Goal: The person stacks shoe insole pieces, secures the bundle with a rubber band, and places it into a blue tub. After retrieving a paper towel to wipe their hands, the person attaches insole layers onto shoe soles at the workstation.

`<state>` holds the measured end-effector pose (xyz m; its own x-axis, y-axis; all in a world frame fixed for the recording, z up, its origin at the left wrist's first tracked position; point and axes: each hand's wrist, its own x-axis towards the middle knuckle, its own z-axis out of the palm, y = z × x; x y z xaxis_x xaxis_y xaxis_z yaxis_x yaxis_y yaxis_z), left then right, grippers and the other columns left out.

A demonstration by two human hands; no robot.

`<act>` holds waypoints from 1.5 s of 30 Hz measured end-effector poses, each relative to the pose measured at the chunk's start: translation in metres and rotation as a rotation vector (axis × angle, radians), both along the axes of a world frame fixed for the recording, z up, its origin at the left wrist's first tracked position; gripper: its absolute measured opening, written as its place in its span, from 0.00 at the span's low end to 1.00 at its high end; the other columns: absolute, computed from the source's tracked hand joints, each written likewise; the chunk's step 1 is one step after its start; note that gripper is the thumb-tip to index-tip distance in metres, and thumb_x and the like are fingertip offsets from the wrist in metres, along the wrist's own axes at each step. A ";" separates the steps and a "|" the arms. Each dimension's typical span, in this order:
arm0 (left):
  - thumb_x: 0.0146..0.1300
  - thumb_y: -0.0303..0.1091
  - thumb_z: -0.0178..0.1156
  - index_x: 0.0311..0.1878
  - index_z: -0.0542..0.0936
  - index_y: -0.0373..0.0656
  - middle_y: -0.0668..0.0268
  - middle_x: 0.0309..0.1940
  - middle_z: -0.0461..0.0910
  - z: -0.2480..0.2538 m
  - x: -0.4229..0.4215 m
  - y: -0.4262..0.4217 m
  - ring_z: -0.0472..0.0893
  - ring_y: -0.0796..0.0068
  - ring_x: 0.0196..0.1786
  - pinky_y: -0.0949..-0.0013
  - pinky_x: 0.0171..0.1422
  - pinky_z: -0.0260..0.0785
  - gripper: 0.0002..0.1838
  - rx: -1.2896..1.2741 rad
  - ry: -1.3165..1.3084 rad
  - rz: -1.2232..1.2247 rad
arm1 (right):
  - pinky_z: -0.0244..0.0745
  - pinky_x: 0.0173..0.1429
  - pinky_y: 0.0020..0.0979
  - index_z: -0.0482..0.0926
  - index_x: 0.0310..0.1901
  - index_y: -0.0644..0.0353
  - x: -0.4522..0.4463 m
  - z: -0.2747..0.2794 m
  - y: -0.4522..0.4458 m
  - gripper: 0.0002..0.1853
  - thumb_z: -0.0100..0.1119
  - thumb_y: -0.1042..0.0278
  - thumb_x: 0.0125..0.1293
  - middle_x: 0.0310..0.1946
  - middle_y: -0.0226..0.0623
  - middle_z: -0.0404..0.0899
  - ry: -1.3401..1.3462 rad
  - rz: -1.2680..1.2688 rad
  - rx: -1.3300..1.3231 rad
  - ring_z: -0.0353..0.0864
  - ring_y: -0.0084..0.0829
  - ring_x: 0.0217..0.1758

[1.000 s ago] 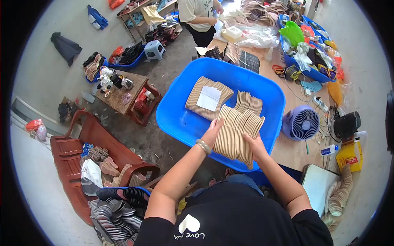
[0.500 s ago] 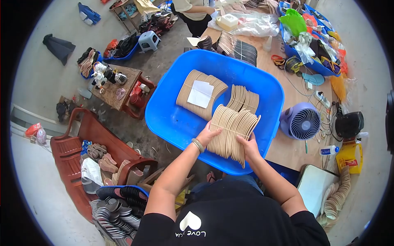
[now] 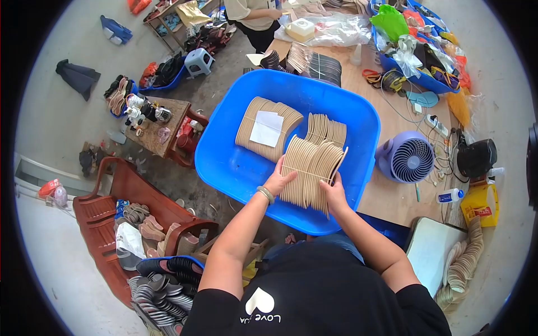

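Between my two hands is a bundle of beige insoles (image 3: 307, 172), stacked side by side and bound with a thin tie. My left hand (image 3: 278, 182) grips its left end, thumb on top. The right hand (image 3: 335, 196) clasps the lower right side. The bundle is over the near right part of a blue plastic tub (image 3: 221, 106); whether it touches the tub floor is hidden. Inside the tub, a larger insole bundle (image 3: 242, 132) lies at the left with a white paper (image 3: 266, 128) on it. A smaller insole bundle (image 3: 327, 131) lies just beyond the held one.
A wooden table (image 3: 358, 112) at the right bears a purple fan (image 3: 412, 158), cables and dark insole stacks (image 3: 324, 68). A red-brown bench (image 3: 92, 224) with insoles stands at left. Another person (image 3: 255, 19) stands at the far side. A small table (image 3: 176, 120) holds jars.
The held bundle has moved slightly away from the tub's near rim, with both hands still on it. The whole view has shifted a little.
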<state>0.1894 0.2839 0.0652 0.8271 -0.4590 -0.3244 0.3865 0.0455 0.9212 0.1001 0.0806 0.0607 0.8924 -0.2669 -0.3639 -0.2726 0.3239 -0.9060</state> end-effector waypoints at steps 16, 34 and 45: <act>0.66 0.55 0.57 0.64 0.71 0.43 0.54 0.59 0.72 -0.011 0.011 0.025 0.72 0.49 0.62 0.50 0.64 0.66 0.31 1.172 -0.576 -0.099 | 0.55 0.76 0.40 0.52 0.73 0.66 -0.008 0.015 -0.036 0.42 0.63 0.71 0.61 0.71 0.53 0.56 -0.089 -0.089 -0.660 0.57 0.44 0.75; 0.64 0.35 0.53 0.75 0.59 0.50 0.66 0.75 0.58 0.004 0.211 0.019 0.51 0.63 0.79 0.47 0.80 0.42 0.34 1.145 -1.514 -0.774 | 0.62 0.71 0.40 0.56 0.71 0.69 0.205 -0.005 0.159 0.30 0.49 0.68 0.70 0.67 0.60 0.65 0.135 -0.252 -0.390 0.66 0.52 0.70; 0.61 0.33 0.54 0.74 0.60 0.47 0.65 0.74 0.61 0.002 0.248 0.028 0.56 0.65 0.77 0.48 0.79 0.46 0.35 0.758 -1.654 -1.087 | 0.72 0.58 0.37 0.69 0.65 0.64 0.236 -0.146 0.151 0.24 0.47 0.59 0.74 0.54 0.54 0.80 0.026 -0.500 -0.206 0.80 0.44 0.56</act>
